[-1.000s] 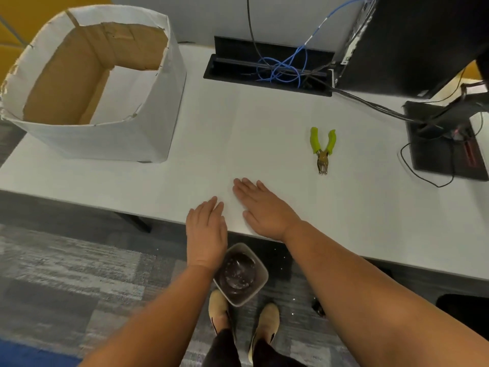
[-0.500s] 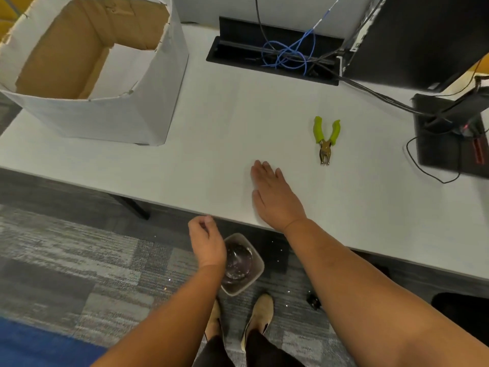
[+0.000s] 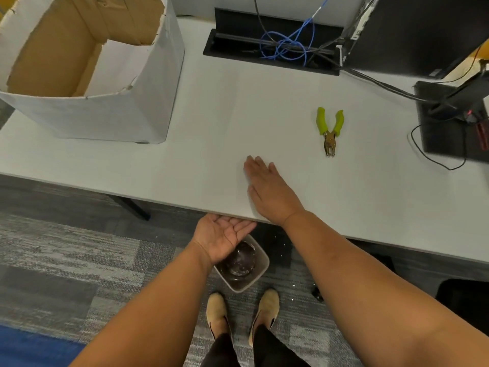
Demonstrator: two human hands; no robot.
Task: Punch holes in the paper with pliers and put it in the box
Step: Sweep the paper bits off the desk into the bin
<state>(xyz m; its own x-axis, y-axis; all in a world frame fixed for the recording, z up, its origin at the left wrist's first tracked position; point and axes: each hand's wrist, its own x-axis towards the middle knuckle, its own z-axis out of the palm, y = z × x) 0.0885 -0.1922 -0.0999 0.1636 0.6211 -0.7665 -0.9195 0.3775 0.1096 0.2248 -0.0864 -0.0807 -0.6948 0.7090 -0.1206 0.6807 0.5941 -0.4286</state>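
1. My right hand (image 3: 270, 193) lies flat, palm down and fingers spread, on the white surface (image 3: 105, 165) near its front edge. It grips nothing; it looks to be pressing or sliding something along the top.
2. My left hand (image 3: 225, 235) is cupped palm up just below the front edge, beside the right wrist, empty and slack. I read this as sweeping toward the edge and catching below.
3. I cannot make out the paper. A faint paler patch under and ahead of the right hand may be a white sheet on the white surface, but I would not swear to it.
4. Under the left hand, on the carpet, stands a small bin (image 3: 242, 268) with pale specks scattered around it.
5. The pliers (image 3: 329, 129), with green handles spread, lie untouched further back and to the right of my right hand, well apart from it.
6. The box (image 3: 87, 67) stands open at the far left, well away from both hands.
7. Risks, as I judge them: if a sheet is there, the palm could push it past the edge, miss the cupped hand and drop it into the bin. Reaching right for the pliers, my forearm could snag the black cable (image 3: 436, 160) looping near the dark device.
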